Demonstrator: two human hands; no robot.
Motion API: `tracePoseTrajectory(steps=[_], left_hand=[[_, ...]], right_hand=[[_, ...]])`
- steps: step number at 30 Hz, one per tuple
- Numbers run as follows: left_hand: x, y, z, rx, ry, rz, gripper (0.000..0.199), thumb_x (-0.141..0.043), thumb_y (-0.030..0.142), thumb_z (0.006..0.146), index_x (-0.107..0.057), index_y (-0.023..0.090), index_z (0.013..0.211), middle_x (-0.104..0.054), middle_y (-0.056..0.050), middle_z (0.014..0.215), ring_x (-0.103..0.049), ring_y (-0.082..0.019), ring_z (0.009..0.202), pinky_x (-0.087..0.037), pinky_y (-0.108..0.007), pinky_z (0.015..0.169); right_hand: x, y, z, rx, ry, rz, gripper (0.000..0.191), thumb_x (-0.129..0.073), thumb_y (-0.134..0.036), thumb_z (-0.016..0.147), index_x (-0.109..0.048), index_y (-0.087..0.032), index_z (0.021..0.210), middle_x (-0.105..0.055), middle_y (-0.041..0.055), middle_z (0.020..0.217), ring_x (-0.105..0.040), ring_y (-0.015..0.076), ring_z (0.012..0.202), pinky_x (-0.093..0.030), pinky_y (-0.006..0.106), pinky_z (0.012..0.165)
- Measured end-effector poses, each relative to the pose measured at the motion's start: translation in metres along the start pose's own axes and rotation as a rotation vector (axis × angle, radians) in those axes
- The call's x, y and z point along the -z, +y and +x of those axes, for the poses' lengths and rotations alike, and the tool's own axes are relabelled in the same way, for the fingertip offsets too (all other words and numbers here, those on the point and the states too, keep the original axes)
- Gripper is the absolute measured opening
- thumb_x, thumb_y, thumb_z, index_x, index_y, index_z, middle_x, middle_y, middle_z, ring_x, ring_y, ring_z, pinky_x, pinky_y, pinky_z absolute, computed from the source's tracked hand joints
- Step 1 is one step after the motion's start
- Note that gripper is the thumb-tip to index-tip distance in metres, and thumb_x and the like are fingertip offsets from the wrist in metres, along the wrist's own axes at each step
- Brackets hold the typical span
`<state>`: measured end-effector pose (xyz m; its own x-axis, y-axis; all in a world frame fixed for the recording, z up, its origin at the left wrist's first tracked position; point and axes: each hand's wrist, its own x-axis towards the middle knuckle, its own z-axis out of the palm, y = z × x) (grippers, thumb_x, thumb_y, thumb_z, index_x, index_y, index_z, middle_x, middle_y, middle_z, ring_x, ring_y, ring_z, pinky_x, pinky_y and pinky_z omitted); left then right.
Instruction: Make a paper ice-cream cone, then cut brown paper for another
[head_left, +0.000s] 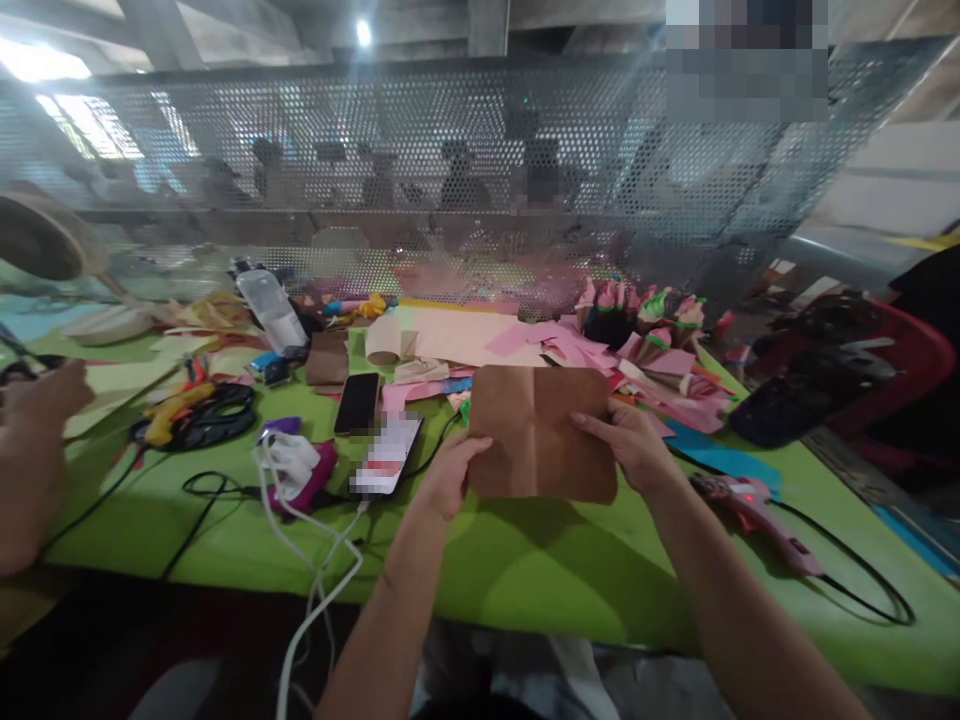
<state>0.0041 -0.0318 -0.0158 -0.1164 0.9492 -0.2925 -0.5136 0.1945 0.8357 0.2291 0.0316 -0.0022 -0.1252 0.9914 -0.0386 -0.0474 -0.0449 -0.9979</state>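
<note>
A brown sheet with rounded corners and a crease down its middle [555,430] is held up over the green table. My left hand [452,473] grips its left edge, thumb on the front face. At the right edge my right hand [634,440] pinches it, the thumb lying across the front. Beyond the sheet lie pink paper pieces [570,345] and a wide cream sheet [465,335]. A pink glue gun [765,515] with a black cord rests to the right of my right hand.
Phones [386,455] [358,404], a plug block with white cables [296,470] and a bottle [270,305] stand left of centre. Another person's hand [37,450] is at the far left. Paper flowers [652,310] sit behind, before a perforated metal screen [450,150].
</note>
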Motion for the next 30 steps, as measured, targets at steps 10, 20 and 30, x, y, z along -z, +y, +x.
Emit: tracePoseTrajectory(steps=[10,20,30], left_hand=[[-0.009,0.005,0.007,-0.023,-0.082,0.13,0.032,-0.089,0.034,0.059,-0.078,0.016,0.082,-0.079,-0.009,0.082,-0.071,-0.029,0.092,-0.051,-0.041,0.093],[-0.012,0.016,0.011,-0.017,-0.154,0.079,0.029,-0.086,0.027,0.059,-0.076,0.017,0.085,-0.078,-0.009,0.089,-0.071,-0.025,0.091,-0.051,-0.036,0.089],[-0.004,0.02,0.011,-0.058,-0.275,-0.031,0.013,-0.068,0.03,0.072,-0.068,0.018,0.065,-0.065,-0.006,0.075,-0.063,-0.02,0.077,-0.051,-0.028,0.073]], right_hand=[[0.003,-0.005,-0.003,0.014,-0.055,-0.051,0.049,-0.088,-0.043,0.054,-0.07,-0.019,0.093,-0.078,0.0067,0.097,-0.071,0.0253,0.085,-0.057,0.038,0.077],[0.003,-0.003,-0.003,-0.001,-0.062,0.101,0.039,-0.086,-0.034,0.051,-0.071,-0.021,0.084,-0.076,0.0028,0.078,-0.068,0.0201,0.069,-0.053,0.032,0.068],[0.003,-0.011,-0.009,0.024,-0.092,-0.018,0.011,-0.06,-0.028,0.059,-0.065,-0.02,0.066,-0.069,0.0045,0.076,-0.056,0.0154,0.059,-0.04,0.026,0.051]])
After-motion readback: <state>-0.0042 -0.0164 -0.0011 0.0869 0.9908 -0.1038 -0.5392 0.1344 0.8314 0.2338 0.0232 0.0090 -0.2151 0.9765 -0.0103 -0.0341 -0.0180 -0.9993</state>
